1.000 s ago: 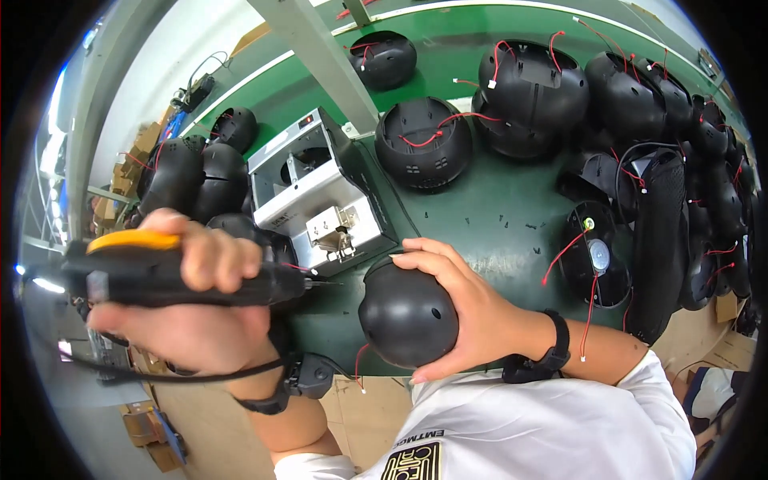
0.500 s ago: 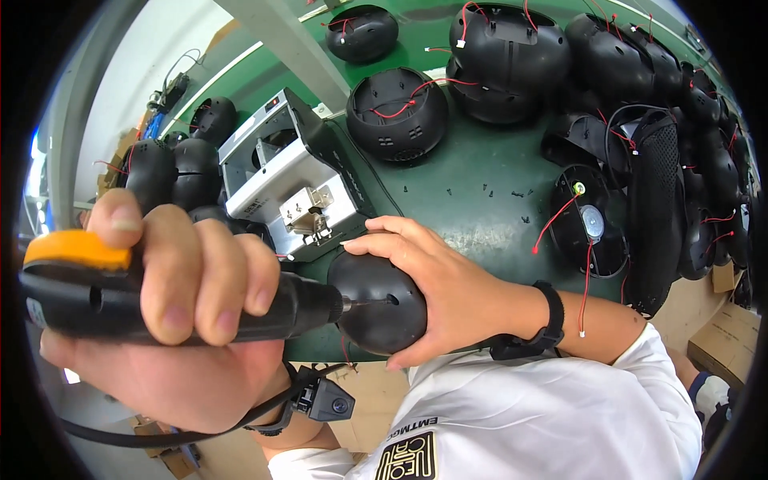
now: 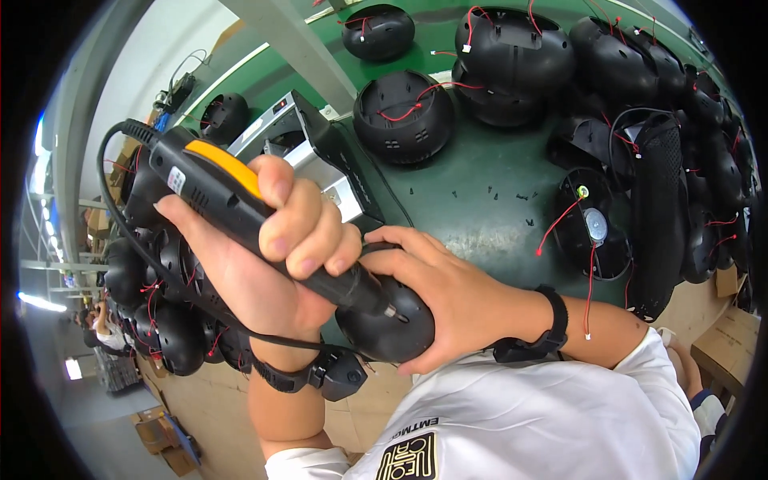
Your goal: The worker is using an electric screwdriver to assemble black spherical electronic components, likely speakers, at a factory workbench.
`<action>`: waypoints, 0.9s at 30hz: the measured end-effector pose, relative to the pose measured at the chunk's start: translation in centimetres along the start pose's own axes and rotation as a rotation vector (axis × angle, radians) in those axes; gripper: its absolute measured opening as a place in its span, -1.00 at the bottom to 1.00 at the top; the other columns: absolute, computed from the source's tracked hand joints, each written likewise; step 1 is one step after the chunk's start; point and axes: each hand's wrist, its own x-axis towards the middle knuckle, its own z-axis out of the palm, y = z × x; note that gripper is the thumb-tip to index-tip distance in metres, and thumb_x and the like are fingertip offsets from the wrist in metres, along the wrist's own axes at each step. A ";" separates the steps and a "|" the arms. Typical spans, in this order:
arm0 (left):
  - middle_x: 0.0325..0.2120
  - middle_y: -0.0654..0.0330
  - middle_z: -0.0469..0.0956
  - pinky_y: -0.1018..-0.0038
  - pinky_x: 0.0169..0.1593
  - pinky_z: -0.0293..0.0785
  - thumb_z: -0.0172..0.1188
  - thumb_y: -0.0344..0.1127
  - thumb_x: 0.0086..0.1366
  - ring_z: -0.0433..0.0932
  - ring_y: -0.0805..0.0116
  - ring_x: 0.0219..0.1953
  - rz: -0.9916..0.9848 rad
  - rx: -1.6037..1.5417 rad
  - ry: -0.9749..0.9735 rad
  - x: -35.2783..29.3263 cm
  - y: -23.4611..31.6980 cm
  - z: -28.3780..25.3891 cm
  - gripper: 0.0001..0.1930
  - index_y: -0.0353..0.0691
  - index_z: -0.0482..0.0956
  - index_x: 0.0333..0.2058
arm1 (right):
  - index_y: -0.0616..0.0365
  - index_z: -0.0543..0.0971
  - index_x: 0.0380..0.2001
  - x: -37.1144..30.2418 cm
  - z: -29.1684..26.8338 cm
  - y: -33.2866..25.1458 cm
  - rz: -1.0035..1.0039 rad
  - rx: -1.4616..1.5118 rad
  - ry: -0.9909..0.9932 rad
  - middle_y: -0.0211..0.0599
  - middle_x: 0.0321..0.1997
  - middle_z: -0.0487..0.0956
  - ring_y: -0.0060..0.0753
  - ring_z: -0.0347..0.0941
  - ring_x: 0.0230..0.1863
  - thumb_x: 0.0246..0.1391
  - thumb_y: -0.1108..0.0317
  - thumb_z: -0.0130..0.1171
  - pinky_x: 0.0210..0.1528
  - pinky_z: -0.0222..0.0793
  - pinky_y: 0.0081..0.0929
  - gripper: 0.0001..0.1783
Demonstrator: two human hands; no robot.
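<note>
My left hand (image 3: 280,240) is wrapped round a black electric screwdriver (image 3: 220,196) with an orange lever, tilted down to the right. Its metal tip meets a hole in the top of a small rounded black plastic shell (image 3: 372,332) at the table's near edge. With fingers and thumb spread round its far and right sides, my right hand (image 3: 428,280) grips this shell. Whether a screw sits in the hole is hidden by the tip.
Beyond my hands stands a silver boxy machine (image 3: 324,172). Several loose dark screws (image 3: 520,197) lie on the green table (image 3: 464,224). Black shells with red wires, such as the open round one (image 3: 404,120), line the back and right. A cable (image 3: 108,172) trails from the screwdriver.
My left hand has swung the screwdriver from nearly level to a steeper tilt, its rear end now higher and farther away. My right hand still grips the shell.
</note>
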 end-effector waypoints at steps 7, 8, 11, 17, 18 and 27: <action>-0.71 0.32 0.47 0.42 -0.61 0.39 -0.13 0.50 0.42 0.42 0.42 -0.75 -0.014 -0.089 -0.627 0.2 0.3 -0.7 -0.26 -0.19 0.49 -0.37 | -0.02 0.35 0.32 -0.3 0.5 -0.6 -0.071 -0.030 -0.030 0.08 0.41 0.21 0.31 0.10 0.45 -0.41 0.15 0.65 0.42 0.16 0.09 0.11; -0.69 0.35 0.47 0.48 -0.59 0.41 0.04 -0.23 0.55 0.42 0.49 -0.74 0.032 0.003 -0.618 0.3 1.1 0.2 -0.77 -0.18 0.42 -0.33 | -0.03 0.32 0.34 -0.5 0.3 -0.5 -0.034 -0.017 -0.036 0.09 0.45 0.15 0.35 0.04 0.49 -0.40 0.18 0.66 0.44 0.14 0.12 0.14; -0.69 0.41 0.42 0.54 -0.58 0.34 0.12 0.36 0.38 0.40 0.54 -0.71 0.361 0.269 -0.263 -1.2 5.4 1.9 -0.41 -0.16 0.45 -0.25 | -0.06 0.28 0.37 -0.8 -0.3 -0.2 0.007 -0.001 -0.042 0.08 0.51 0.09 0.38 -0.06 0.55 -0.39 0.21 0.65 0.46 0.12 0.13 0.17; -0.69 0.33 0.30 0.44 -0.44 0.28 -0.26 0.89 -0.02 0.24 0.41 -0.66 0.452 0.679 0.416 2.2 4.2 -2.8 0.09 -0.21 0.49 -0.26 | -0.14 0.29 0.40 -1.0 -1.1 -0.3 0.021 0.051 -0.041 0.10 0.59 -0.02 0.39 -0.11 0.59 -0.38 0.31 0.61 0.46 0.16 0.11 0.16; -0.70 0.32 0.28 0.45 -0.45 0.28 -0.31 0.89 0.00 0.23 0.40 -0.66 0.430 0.656 0.483 2.4 4.0 -3.2 0.10 -0.22 0.49 -0.27 | -0.13 0.32 0.38 -1.0 -1.1 -0.3 -0.022 0.044 -0.039 0.10 0.58 0.00 0.37 -0.10 0.59 -0.37 0.32 0.60 0.46 0.17 0.09 0.13; -0.68 0.45 0.30 0.50 -0.47 0.25 -0.18 0.75 0.19 0.23 0.54 -0.67 0.316 0.399 0.356 -1.6 6.0 -0.4 -0.05 -0.14 0.48 -0.09 | 0.11 0.41 0.29 -0.5 -1.6 1.2 -0.071 0.103 0.083 -0.26 0.37 0.40 0.12 0.03 0.55 -0.42 0.14 0.72 0.47 0.19 0.01 0.11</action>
